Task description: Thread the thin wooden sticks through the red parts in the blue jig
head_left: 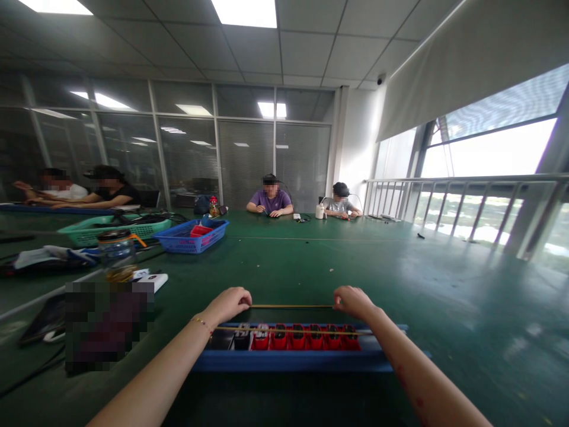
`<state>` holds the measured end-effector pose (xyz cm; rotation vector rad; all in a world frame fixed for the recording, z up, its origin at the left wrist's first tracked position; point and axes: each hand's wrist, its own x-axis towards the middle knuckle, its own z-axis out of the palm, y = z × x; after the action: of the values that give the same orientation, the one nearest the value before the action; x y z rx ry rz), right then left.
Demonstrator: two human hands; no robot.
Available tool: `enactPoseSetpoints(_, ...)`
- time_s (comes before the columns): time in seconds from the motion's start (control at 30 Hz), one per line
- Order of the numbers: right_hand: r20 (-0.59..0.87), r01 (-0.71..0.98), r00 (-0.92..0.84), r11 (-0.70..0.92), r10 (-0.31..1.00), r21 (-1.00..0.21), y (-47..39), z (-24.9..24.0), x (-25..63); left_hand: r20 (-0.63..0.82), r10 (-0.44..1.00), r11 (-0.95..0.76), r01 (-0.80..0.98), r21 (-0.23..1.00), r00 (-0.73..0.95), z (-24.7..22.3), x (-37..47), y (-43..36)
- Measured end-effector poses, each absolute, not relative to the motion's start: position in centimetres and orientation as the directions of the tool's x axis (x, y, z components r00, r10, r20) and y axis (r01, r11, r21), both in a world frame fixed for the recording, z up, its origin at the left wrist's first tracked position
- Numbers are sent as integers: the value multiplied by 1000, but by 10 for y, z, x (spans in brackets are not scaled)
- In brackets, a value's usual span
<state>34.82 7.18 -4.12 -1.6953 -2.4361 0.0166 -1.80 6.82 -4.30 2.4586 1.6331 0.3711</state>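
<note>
A thin yellowish strip stretches level between my two hands just beyond a long blue tray. My left hand is closed on its left end, and my right hand pinches the right end. Nearer to me lies the blue tray, holding a row of several red box-like parts with black tops. A black part sits at the left of that row. Across the tops of the row runs a second thin yellowish strip; my forearms hide its ends.
To the left stand a blue basket with a red item inside, a green basket and a lidded jar. A white device lies near the jar. Several people sit around the green table.
</note>
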Motion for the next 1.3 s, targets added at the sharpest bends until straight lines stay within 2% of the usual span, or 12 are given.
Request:
enactPoseSetpoints(0.27,165,892,-391,417,906,-174,75,-55,354,128,924,-383,883,272,361,-37,-14,64)
enactPoseSetpoints(0.4,181,870,-418,449,891,-205,76,-58,357,155,914,-405,863,303,374,-13,-13,56)
enactPoseSetpoints(0.6,189,862,-419,455,888,-224,75,-59,356,-42,863,-450,803,390,504,44,-5,11)
enactPoseSetpoints(0.73,187,856,-426,461,885,-233,74,-58,355,-101,852,-464,829,311,514,47,2,-13)
enactPoseSetpoints(0.87,184,855,-419,455,889,-248,74,-58,355,-81,881,-438,868,234,467,34,3,-12)
enactPoseSetpoints(1.1,202,844,-423,466,883,-266,77,-62,357,-80,865,-455,842,290,495,47,4,-12)
enactPoseSetpoints(1.3,185,835,-412,451,892,-314,80,-65,359,29,892,-439,848,297,452,71,-13,-12)
